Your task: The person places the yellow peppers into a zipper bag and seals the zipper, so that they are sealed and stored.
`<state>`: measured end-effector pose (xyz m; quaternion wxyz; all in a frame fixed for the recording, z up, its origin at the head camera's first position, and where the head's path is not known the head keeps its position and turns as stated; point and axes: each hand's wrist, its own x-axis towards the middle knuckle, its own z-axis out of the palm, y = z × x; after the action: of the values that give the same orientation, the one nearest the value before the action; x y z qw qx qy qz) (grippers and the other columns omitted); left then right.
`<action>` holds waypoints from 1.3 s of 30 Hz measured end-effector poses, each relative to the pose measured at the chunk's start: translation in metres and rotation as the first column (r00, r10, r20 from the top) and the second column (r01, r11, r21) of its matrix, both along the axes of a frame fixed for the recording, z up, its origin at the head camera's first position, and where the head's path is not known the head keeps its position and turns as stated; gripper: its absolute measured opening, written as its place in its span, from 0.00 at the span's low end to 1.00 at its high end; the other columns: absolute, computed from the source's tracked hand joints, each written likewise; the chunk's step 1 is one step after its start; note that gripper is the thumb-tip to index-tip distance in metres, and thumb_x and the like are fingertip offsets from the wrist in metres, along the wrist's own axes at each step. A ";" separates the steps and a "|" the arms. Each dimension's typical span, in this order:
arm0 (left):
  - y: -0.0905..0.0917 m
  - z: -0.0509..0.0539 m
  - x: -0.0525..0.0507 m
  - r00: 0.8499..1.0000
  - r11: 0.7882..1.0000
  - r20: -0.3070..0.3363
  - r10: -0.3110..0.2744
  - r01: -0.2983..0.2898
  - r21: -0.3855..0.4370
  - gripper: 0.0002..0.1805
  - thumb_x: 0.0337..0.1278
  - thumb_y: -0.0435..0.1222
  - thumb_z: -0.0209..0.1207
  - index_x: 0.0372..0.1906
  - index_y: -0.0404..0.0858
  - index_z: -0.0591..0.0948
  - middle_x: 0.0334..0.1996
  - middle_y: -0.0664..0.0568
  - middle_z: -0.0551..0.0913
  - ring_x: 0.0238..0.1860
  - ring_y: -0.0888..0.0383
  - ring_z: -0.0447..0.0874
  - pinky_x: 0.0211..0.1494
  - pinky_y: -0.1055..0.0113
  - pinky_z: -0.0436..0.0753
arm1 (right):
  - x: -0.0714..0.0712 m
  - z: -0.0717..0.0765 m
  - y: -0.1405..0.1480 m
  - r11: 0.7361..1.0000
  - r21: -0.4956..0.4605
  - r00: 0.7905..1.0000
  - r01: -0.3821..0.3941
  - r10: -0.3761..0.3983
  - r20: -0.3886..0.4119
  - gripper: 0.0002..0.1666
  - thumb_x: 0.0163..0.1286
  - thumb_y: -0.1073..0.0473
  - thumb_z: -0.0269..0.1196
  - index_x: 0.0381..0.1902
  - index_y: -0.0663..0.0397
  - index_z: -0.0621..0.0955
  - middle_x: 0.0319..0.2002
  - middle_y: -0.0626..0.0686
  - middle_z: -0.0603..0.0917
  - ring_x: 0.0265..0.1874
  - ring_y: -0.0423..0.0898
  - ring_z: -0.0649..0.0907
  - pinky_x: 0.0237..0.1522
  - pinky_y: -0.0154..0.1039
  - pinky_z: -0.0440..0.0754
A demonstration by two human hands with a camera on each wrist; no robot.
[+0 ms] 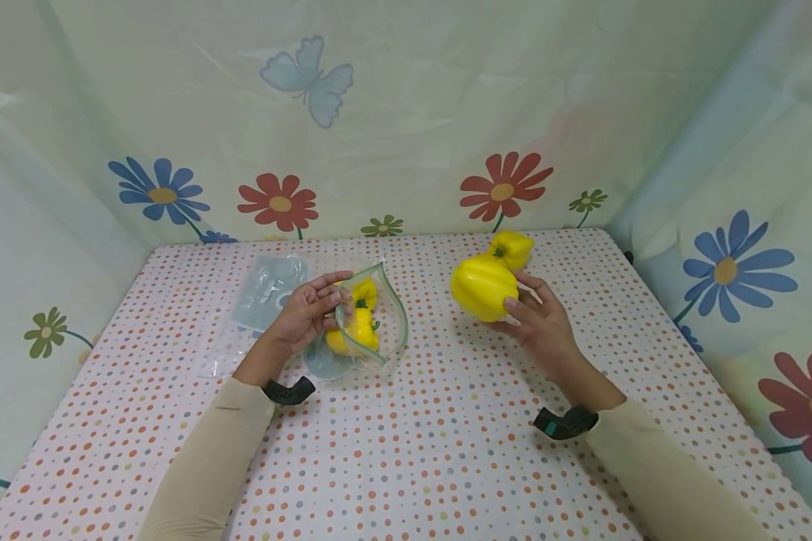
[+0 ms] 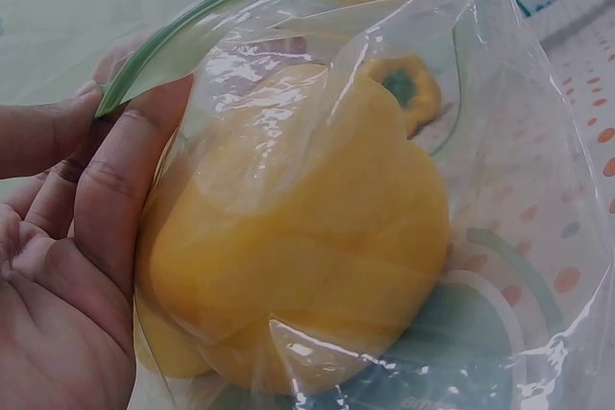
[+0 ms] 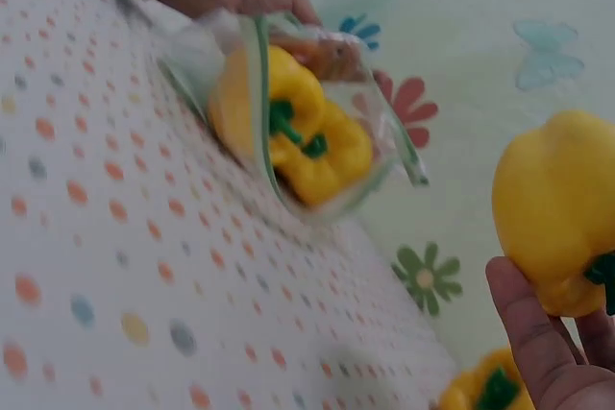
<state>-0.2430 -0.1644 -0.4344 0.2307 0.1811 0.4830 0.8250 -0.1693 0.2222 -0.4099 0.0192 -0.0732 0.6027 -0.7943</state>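
Observation:
My left hand (image 1: 306, 309) pinches the green-edged rim of a clear zip bag (image 1: 394, 300), whose mouth gapes toward the right. Inside the bag lie two yellow bell peppers (image 3: 332, 151) with green stems. In the left wrist view, thumb and fingers grip the bag's edge beside a yellow pepper (image 2: 307, 228) seen through the plastic. Over the table on the right, my right hand (image 1: 544, 327) holds another yellow bell pepper (image 1: 483, 288) by its stem end. Just behind it, one more yellow pepper (image 1: 512, 249) sits on the table.
Under and left of the held bag lies a flat clear bag (image 1: 271, 289) with a pale blue-green print. A dotted cloth covers the table (image 1: 406, 466). Flower-printed curtains (image 1: 406, 113) hang behind the table and at both sides.

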 end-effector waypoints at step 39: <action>0.000 0.000 -0.001 1.000 1.000 -0.014 0.000 0.000 -0.006 0.21 0.72 0.26 0.48 0.66 0.39 0.70 0.40 0.53 0.85 0.36 0.59 0.87 0.35 0.74 0.85 | -0.026 -0.034 -0.091 0.974 0.055 0.967 -0.222 0.212 0.139 0.32 0.69 0.66 0.58 0.69 0.52 0.64 0.61 0.58 0.68 0.53 0.49 0.80 0.48 0.46 0.86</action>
<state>-0.2438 -0.1643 -0.4344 0.2280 0.1862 0.4869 0.8224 -0.1951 0.1310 -0.4440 0.1486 -0.0853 0.6162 -0.7688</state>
